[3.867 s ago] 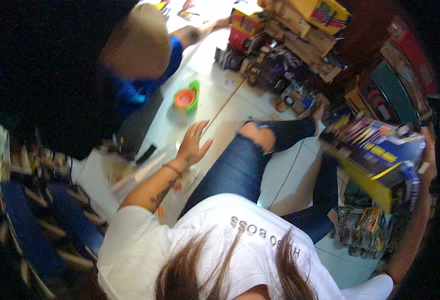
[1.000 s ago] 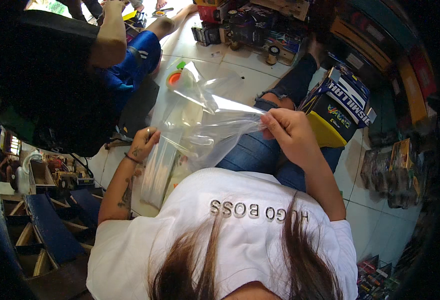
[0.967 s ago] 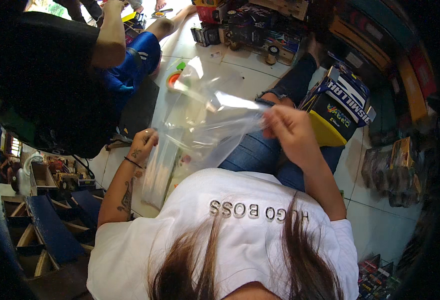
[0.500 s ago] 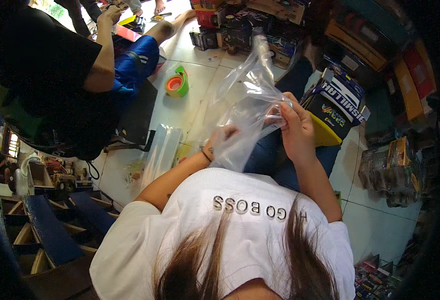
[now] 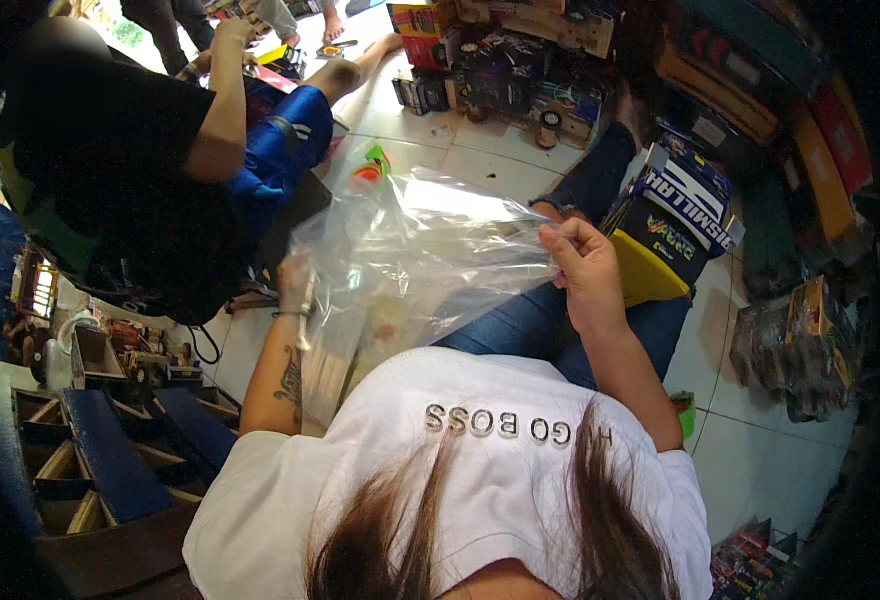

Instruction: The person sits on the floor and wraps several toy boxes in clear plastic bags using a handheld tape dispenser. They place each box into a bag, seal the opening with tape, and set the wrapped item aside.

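A large clear plastic bag [image 5: 420,250] is spread out above my lap. My right hand [image 5: 588,265] pinches its right edge between thumb and fingers. At the bag's far left side is my left hand [image 5: 296,282], seen through or behind the film. Glare and plastic blur its fingers, so their grip does not show. Beside my right forearm stands a black, white and yellow printed box [image 5: 672,225], near my right leg. Partly covered by the bag is a green and orange tape dispenser [image 5: 372,168] on the floor.
At left sits another person in a black shirt [image 5: 110,170] and blue shorts. Toy trucks and boxes [image 5: 520,75] are stacked ahead, with wrapped items [image 5: 795,345] at right. A dark wooden frame [image 5: 110,450] with blue panels lies at lower left.
My left hand has swung out to the left, and the bag has gone from a bunched upright shape to stretched wide. My right hand has lowered slightly, still pinching it.
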A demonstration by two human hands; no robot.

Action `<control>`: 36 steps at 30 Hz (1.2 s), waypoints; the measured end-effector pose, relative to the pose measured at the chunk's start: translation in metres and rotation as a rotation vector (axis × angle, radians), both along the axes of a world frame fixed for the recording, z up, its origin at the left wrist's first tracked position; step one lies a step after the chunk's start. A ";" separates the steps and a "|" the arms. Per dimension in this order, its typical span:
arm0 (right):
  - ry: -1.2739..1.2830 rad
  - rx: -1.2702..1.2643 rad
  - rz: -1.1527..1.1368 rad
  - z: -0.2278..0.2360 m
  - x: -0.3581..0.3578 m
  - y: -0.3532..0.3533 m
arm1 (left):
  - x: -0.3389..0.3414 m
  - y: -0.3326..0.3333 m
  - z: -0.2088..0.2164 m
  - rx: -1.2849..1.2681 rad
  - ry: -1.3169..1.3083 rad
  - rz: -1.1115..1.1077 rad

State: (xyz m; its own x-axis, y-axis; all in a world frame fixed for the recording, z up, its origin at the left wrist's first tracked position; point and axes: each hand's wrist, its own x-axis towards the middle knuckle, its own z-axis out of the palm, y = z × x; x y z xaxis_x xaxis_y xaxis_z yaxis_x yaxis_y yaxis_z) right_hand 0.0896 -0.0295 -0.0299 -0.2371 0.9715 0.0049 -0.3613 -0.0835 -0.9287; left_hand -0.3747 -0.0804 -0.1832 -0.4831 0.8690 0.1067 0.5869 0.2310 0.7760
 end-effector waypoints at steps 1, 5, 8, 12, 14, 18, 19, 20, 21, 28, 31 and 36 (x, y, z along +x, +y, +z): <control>0.071 -0.009 -0.019 0.000 -0.002 0.000 | 0.001 -0.005 0.005 -0.048 0.035 0.095; 0.242 0.047 -0.169 0.018 0.001 -0.002 | -0.008 -0.020 0.019 -0.183 0.144 0.090; 0.160 0.281 -0.346 0.057 0.028 -0.007 | -0.025 -0.037 0.016 -0.299 0.214 0.063; -0.233 0.596 -0.837 0.137 0.104 0.000 | -0.018 -0.060 0.014 -0.478 0.281 -0.072; -0.331 0.650 -0.637 0.157 0.120 0.001 | 0.007 -0.066 0.027 -0.564 0.286 -0.201; -0.284 0.494 -0.231 0.140 0.095 0.017 | 0.083 -0.060 0.104 -0.722 0.224 -0.592; -0.353 0.551 -0.277 0.126 0.077 0.024 | 0.101 -0.053 0.133 -0.746 0.200 -0.706; -0.272 0.530 -0.231 0.111 0.061 0.029 | 0.120 -0.045 0.163 -0.743 0.171 -0.817; -0.171 0.384 -0.173 0.097 0.045 0.032 | 0.137 -0.035 0.192 -0.729 0.148 -0.915; -0.007 0.283 -0.201 0.052 -0.046 0.020 | 0.261 0.027 0.237 0.362 0.163 -0.741; -0.109 0.370 -0.157 0.063 -0.042 0.022 | 0.259 0.047 0.217 -0.009 -0.103 -0.878; -0.125 0.458 -0.274 0.076 -0.004 0.017 | 0.188 0.071 0.239 0.409 -0.819 -0.257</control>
